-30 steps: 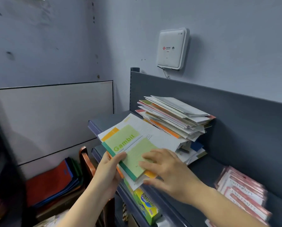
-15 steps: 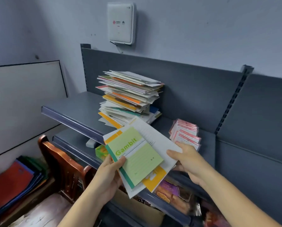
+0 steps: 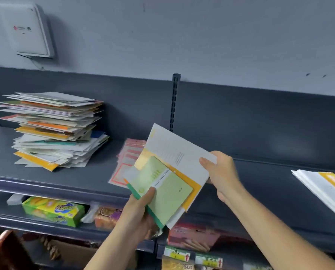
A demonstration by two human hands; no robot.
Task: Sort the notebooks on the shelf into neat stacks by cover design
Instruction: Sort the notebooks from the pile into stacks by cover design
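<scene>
Two-handed hold over shelf.
left hand grips green notebook; right hand pinches white notebook corner; pile left of left hand.

The shelf is smooth, matt-painted dark metal. The pile of notebooks at its left end is matt paper and card; the green notebook and white notebook have smooth, faintly shiny covers. The pink packs by its front edge seem film-wrapped, though blurred. The wall box is glossy plastic.
</scene>
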